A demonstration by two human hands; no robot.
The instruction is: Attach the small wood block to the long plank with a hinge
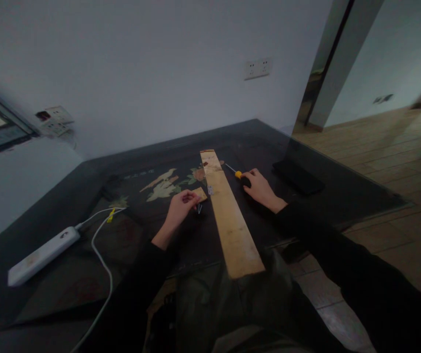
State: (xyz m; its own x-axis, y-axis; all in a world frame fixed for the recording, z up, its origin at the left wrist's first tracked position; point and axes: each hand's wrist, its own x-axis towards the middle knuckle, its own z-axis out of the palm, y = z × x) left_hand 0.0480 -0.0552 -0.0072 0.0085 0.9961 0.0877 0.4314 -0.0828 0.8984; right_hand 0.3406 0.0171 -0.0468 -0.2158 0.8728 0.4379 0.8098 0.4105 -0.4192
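Observation:
A long, flat wooden board (232,220) lies lengthwise in front of me, its near end jutting past the table's front edge. Right of its far half, my right hand (260,189) is closed around the yellow and black handle of a screwdriver (237,174), whose thin shaft points away toward the board. On the board's left side my left hand (183,208) has its fingers pinched together; what they hold is too small to make out. At those fingertips is a small tan flat piece (202,194). A small shiny metal piece (210,189) sits at the board's left edge.
The dark table (129,171) carries a bird-and-flower picture. At left lies a white power strip (44,255) with a white cable (103,260). A flat black object (298,176) rests at right. A wall with sockets (257,68) stands behind the table.

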